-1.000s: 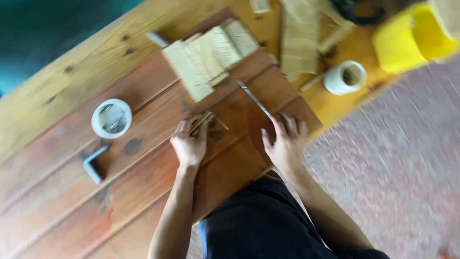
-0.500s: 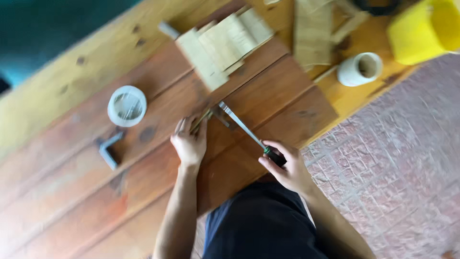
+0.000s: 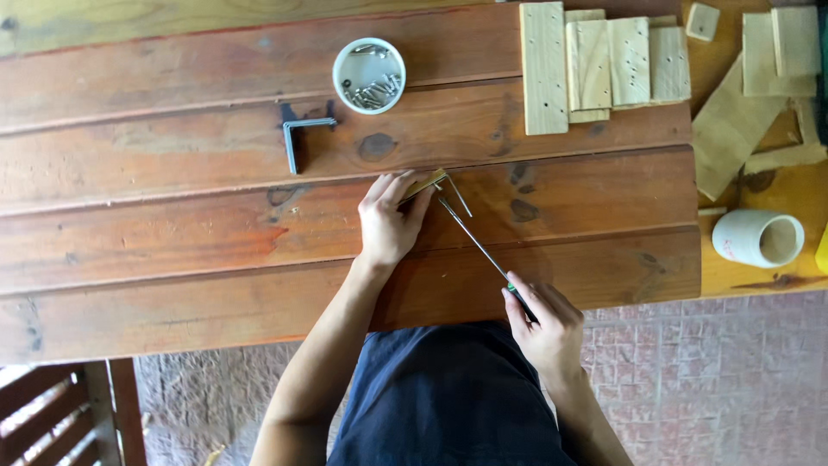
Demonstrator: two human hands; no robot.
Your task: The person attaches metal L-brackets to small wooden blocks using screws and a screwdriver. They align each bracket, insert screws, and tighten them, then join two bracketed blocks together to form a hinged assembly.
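Observation:
My left hand (image 3: 390,220) presses down on a small wooden piece with a metal bracket (image 3: 431,184) in the middle of the red-brown plank table (image 3: 172,233). My right hand (image 3: 543,332) grips the dark handle of a long thin screwdriver (image 3: 476,242) near the table's front edge. Its shaft slants up and left, and its tip meets the bracket beside my left fingertips.
A white round tub of screws (image 3: 369,75) stands at the back. A grey metal angle bracket (image 3: 297,138) lies to its left. Several pale wooden slats (image 3: 595,65) and offcuts (image 3: 733,121) lie at the back right, next to a white cup (image 3: 759,238).
The view has turned and steadied. My right hand has drawn back to the table's front edge with the screwdriver, whose tip now rests at the piece under my left hand.

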